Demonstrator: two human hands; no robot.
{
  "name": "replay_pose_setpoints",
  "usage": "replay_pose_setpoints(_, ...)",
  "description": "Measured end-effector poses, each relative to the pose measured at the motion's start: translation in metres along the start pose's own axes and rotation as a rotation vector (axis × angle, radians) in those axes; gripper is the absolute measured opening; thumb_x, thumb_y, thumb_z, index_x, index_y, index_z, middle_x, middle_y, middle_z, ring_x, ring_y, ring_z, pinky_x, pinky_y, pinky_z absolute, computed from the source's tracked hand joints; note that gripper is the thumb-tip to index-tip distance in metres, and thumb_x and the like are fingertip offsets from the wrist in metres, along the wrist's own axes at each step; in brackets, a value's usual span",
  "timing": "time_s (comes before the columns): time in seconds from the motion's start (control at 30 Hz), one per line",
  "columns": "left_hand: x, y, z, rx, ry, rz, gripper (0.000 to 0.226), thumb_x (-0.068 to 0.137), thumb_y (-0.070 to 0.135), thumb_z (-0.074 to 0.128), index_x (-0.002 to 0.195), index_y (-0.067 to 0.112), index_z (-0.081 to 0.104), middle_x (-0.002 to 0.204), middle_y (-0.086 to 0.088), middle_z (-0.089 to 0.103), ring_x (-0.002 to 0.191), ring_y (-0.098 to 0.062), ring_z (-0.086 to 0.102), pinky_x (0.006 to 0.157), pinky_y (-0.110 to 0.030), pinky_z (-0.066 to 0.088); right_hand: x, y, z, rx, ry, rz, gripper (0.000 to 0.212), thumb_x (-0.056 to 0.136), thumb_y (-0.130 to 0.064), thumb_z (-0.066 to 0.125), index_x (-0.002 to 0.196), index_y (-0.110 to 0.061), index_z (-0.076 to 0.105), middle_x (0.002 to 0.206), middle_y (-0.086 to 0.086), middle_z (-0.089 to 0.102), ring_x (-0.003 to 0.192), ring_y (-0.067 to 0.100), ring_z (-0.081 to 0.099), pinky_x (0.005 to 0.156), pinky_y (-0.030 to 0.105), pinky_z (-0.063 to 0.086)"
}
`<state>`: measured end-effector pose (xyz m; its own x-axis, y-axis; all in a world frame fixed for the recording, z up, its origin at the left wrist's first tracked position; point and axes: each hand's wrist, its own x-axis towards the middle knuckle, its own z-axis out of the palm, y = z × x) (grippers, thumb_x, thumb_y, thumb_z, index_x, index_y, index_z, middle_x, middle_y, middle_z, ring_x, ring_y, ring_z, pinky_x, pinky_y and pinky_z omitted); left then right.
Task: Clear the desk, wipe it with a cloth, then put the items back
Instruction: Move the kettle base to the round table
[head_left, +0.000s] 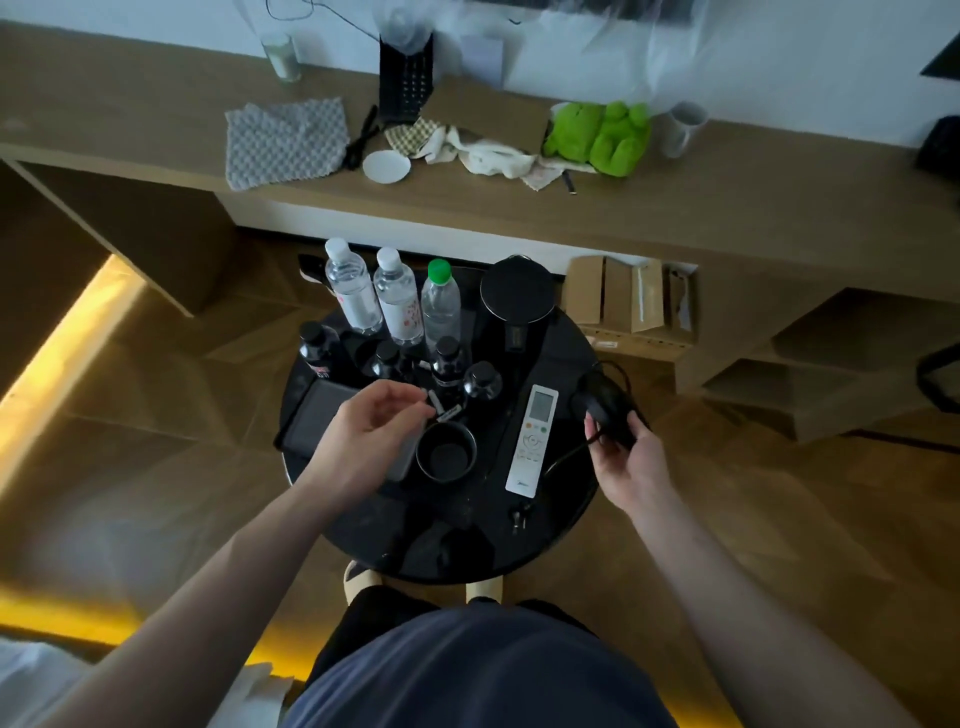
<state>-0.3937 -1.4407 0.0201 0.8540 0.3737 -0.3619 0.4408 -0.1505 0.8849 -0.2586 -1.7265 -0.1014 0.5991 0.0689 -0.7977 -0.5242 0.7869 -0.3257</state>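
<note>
Our blue-shirted torso (483, 670) leans over the round black side table (561, 499) parking items cleared from the desk (675, 208), our right hand (626, 457) gripping the corded black appliance (608, 410), our left hand (371, 431) pinching a small sachet (451, 414).

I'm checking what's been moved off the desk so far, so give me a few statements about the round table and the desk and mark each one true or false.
1. Three clear bottles stand at the table's far side. True.
2. The right hand holds the white remote. False: the remote lies flat on the table; the right hand grips a black corded device.
3. A green plush toy sits on the desk. True.
4. The grey cloth lies on the round table. False: the cloth is on the desk.
5. The left hand hovers beside a black cup, pinching a small item. True.
</note>
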Motion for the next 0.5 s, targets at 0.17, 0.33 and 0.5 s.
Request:
replay_pose_setpoints(0.17,-0.010,0.002,0.007,-0.015,0.028,-0.035,0.015,0.092,0.034,0.070,0.106,0.029,0.072,0.098,0.007,0.078,0.094,-0.015,0.072,0.084,-0.039,0.056,0.027,-0.004,-0.002,-0.206,0.085,0.000,0.051,0.100,-0.030,0.067,0.142,-0.006,0.052,0.136,0.022,0.054,0.121,0.035,0.060,0.073,0.047,0.065)
replay_pose_setpoints(0.33,-0.015,-0.006,0.010,-0.030,0.055,-0.063,0.008,0.092,0.027,0.071,0.100,0.028,0.073,0.095,0.001,0.078,0.090,-0.018,0.073,0.073,-0.029,0.054,0.043,-0.011,-0.026,-0.654,0.276,-0.020,0.075,0.089,-0.041,0.078,0.148,-0.009,0.044,0.137,0.010,0.055,0.113,0.024,0.061,0.101,0.036,0.056)
replay_pose_setpoints(0.5,-0.016,-0.009,0.011,-0.013,0.061,-0.086,0.009,0.098,0.019,0.067,0.106,0.018,0.070,0.102,-0.009,0.077,0.090,-0.023,0.072,0.062,-0.015,0.052,0.055,-0.001,-0.043,-0.779,0.317,-0.103,0.066,0.090,-0.025,0.080,0.146,-0.010,0.048,0.139,0.011,0.057,0.099,0.024,0.066,0.097,0.036,0.058)
